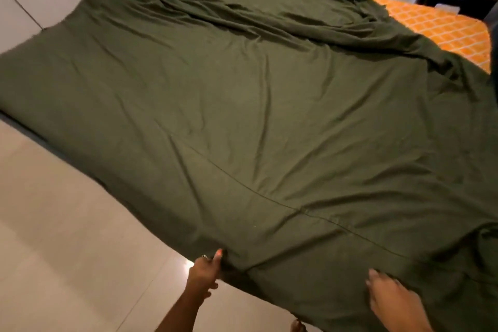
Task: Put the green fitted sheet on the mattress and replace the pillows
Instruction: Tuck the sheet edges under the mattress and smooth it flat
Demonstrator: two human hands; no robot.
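left hand (207, 268) pinching green sheet (242, 116), right hand (390, 296) flat

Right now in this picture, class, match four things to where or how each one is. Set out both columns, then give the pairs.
1 green sheet
2 orange mattress
3 left hand
4 right hand

a bare at the far right corner
b lying flat on the near edge
c gripping the near left corner
d spread over most of the bed

Pairs: 1-d, 2-a, 3-c, 4-b

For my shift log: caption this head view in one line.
Left hand grips the green fitted sheet at the near corner, right hand rests on it; orange mattress still uncovered far right.
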